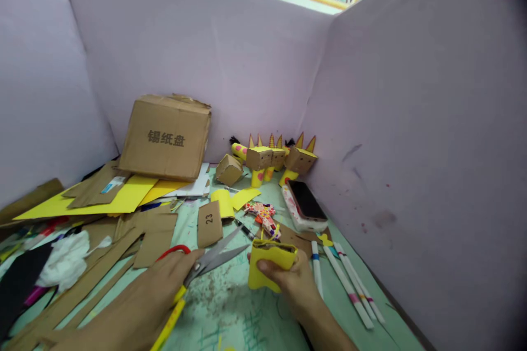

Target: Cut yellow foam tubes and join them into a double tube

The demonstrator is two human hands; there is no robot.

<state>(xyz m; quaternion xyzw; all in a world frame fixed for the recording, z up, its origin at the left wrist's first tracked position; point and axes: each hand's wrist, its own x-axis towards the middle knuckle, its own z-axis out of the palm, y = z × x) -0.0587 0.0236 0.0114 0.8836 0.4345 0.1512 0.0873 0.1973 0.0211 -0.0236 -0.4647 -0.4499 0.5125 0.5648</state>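
My left hand (164, 279) is closed around a pair of scissors (214, 259) with one red and one yellow handle. The blades are partly apart and point to the upper right, towards the other hand. In my right hand (294, 277) is a small cardboard piece covered in yellow paper (267, 274), gripped with the thumb across its front. Brown cardboard shows at its upper rim, and its lower edge is wavy. The blade tips are close to this piece but look apart from it. Between and beyond the hands lies a cardboard rectangle marked 23 (209, 225).
Cardboard giraffe figures (263, 159) stand at the back by the wall. A cardboard box (167, 137) sits on yellow sheets at back left. A phone (305, 200) rests on a tissue pack at right, near several markers (348, 285). Cardboard scraps (99, 271) and crumpled tissue (66, 260) cover the left.
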